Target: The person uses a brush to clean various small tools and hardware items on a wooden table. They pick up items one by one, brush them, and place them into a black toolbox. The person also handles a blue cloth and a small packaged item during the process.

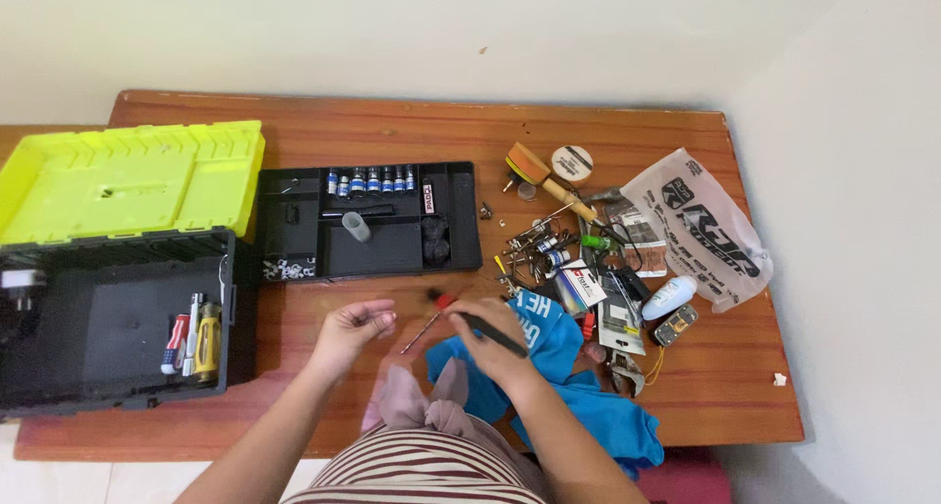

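My right hand (490,339) grips a screwdriver (461,323) with a black and red handle, its thin metal shaft pointing down-left toward my left hand (351,329). The left hand hovers just left of the shaft tip with fingers curled loosely, and whether they touch the tip or hold anything I cannot tell. Under my right hand lies a blue cloth (578,396) on the wooden table (392,131). A pinkish cloth (412,398) rests at the table's near edge below both hands.
An open black toolbox (98,318) with a yellow-green lid (127,176) stands at the left and holds screwdrivers (196,342). A black organiser tray (372,220) with small batteries sits behind the hands. Several loose tools, a plastic bag (701,229) and small parts clutter the right side.
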